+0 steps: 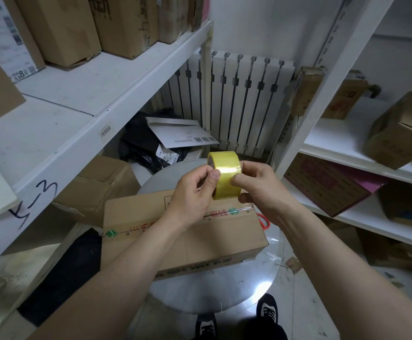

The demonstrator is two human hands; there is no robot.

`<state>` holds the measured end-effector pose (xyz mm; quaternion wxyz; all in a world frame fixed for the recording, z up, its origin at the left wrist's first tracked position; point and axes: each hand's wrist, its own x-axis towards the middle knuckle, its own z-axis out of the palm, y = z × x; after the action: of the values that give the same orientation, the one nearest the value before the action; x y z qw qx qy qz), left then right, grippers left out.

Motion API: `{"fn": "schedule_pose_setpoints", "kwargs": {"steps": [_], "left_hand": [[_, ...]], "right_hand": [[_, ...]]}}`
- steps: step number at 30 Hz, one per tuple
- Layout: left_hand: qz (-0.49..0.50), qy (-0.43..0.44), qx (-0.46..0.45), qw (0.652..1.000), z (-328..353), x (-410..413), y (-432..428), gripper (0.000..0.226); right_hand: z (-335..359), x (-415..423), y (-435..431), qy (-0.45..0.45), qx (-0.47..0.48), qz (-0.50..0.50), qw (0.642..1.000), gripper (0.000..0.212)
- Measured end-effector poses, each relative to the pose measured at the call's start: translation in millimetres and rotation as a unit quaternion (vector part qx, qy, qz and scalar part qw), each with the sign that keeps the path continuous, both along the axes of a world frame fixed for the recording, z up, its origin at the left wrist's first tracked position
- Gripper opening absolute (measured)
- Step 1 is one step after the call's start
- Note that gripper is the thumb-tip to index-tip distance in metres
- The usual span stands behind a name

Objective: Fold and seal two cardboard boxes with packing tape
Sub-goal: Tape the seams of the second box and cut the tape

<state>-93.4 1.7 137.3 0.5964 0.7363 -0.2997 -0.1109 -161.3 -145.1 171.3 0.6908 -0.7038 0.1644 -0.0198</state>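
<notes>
Left hand [192, 193] and right hand [257, 186] both grip the yellow tape roll [225, 168], fingers curled round it, thumbs on its outer face. 1 closed cardboard box [175, 238] lies on the round table [200, 293] just below; red scissors [265, 222] sit at its right end.

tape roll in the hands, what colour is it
Translucent yellow; the tape roll shows best in the head view.
</notes>
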Motion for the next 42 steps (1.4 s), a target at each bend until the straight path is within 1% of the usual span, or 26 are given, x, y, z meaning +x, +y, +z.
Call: {"fn": "schedule_pose_setpoints", "kwargs": {"steps": [2,6,8,11,13,15,17,21,25,32,34,38,40,42], "left_hand": [[0.004,-0.018,0.006,1.000,1,-1,0,0.039],[0.006,-0.071,0.017,0.997,3,-4,1,0.043],[0.006,-0.102,0.025,0.994,3,-6,2,0.041],[0.009,-0.126,0.025,0.992,4,-10,2,0.041],[0.010,-0.132,0.022,0.991,4,-11,1,0.040],[0.003,-0.117,0.013,0.993,5,-12,1,0.037],[-0.002,-0.085,-0.006,0.996,6,-13,1,0.033],[0.044,-0.047,-0.042,0.997,14,-13,-3,0.020],[0.077,-0.048,-0.041,0.995,17,-11,-7,0.029],[0.090,-0.056,-0.054,0.993,18,-9,-10,0.032],[0.077,-0.061,-0.056,0.994,16,-9,-10,0.029],[0.025,-0.078,-0.056,0.995,13,-10,-7,0.023],[0.017,-0.075,-0.057,0.995,14,-10,-8,0.029],[0.017,-0.075,-0.056,0.995,14,-10,-8,0.032]], "right_hand": [[0,-1,-1,-0.005,-0.008,0.000,1.000,0.018],[1,-4,-3,-0.010,-0.026,0.006,1.000,0.019],[3,-4,-4,-0.013,0.001,-0.002,1.000,0.018],[8,-3,-6,-0.011,0.057,-0.012,0.998,0.009],[9,-4,-8,-0.008,0.063,-0.009,0.998,0.012],[8,-6,-9,-0.020,0.057,0.003,0.998,0.016],[6,-9,-10,-0.034,0.063,0.012,0.997,0.015],[3,-13,-9,-0.057,0.070,0.039,0.995,0.007],[3,-16,-8,-0.074,0.079,0.055,0.993,0.014],[-1,-18,-7,-0.082,0.066,0.068,0.992,0.023],[-1,-18,-8,-0.083,0.069,0.065,0.992,0.023],[-1,-15,-8,-0.075,0.083,0.032,0.993,0.008],[0,-13,-6,-0.077,0.078,0.012,0.994,0.012],[3,-10,-3,-0.078,0.069,-0.007,0.995,0.022]]}}
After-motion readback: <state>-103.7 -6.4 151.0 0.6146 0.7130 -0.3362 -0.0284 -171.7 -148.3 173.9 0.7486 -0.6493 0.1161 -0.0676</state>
